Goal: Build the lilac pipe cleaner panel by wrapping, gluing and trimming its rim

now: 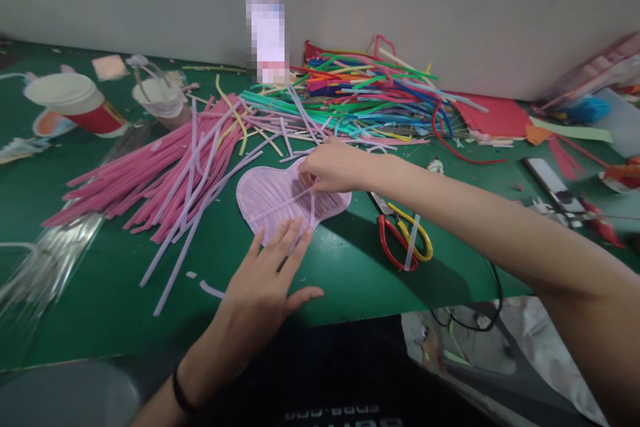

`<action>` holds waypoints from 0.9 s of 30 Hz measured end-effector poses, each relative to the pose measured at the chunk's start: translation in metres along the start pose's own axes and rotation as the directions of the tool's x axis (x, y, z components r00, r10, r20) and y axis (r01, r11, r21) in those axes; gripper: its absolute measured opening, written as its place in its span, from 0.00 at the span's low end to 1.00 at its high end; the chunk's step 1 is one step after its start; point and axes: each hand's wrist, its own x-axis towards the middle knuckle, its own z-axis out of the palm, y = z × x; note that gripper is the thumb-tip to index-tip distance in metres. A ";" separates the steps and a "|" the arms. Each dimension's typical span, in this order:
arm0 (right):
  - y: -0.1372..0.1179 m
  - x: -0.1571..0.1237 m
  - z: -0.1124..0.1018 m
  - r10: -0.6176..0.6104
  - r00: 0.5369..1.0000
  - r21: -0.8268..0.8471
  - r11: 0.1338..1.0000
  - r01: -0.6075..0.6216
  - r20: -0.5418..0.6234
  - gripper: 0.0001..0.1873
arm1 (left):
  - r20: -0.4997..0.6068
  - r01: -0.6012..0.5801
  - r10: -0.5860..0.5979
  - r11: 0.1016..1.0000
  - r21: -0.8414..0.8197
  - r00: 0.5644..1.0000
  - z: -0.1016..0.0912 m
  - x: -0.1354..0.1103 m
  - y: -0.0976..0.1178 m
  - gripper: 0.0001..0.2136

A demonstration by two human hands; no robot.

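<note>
A flat lilac petal-shaped piece (270,197), made of pipe cleaners laid side by side, lies on the green table (350,280). My left hand (265,277) lies open on the table, its fingertips pressing the piece's near edge. My right hand (333,167) reaches across from the right and pinches a lilac pipe cleaner (280,207) that runs diagonally over the piece. A black band circles my left wrist.
A heap of pink and lilac pipe cleaners (150,173) lies to the left, a multicoloured heap (360,93) behind. Red and yellow scissors (400,230) lie right of the piece. Paper cups (75,103) stand at far left, red paper (495,117) and a phone (553,183) at right.
</note>
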 end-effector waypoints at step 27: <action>0.044 -0.143 0.007 0.426 0.831 0.051 0.898 -0.438 -0.358 0.16 | 0.090 -0.265 0.283 0.948 -0.175 0.955 0.023 0.073 -0.082 0.19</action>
